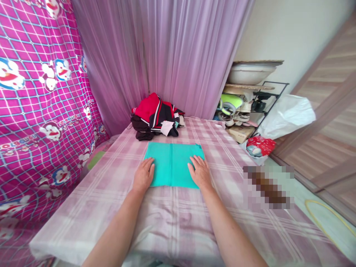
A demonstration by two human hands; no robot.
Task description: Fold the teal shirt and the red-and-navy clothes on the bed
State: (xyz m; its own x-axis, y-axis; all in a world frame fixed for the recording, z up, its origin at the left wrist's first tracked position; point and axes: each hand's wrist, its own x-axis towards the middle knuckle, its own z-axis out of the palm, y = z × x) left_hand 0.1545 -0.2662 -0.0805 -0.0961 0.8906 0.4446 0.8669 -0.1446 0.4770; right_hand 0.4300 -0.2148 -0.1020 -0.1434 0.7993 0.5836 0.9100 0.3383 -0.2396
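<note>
A folded teal cloth [172, 163] lies flat on a bed covered with a pink plaid sheet [172, 218]. My left hand [143, 175] rests flat on the cloth's near left corner, fingers stretched out. My right hand [199, 171] lies flat on the cloth's near right corner, fingers spread. Neither hand holds anything. Beyond the cloth, a heap of red, black and white clothes [155, 116] sits at the far end of the bed.
A sheer purple curtain [161, 55] hangs behind the bed. A pink cartoon-print sheet [36, 104] covers the left side. At the right stand a shoe rack [244, 111] with a basin on top, a white plastic bag [286, 115] and a red bag [260, 145].
</note>
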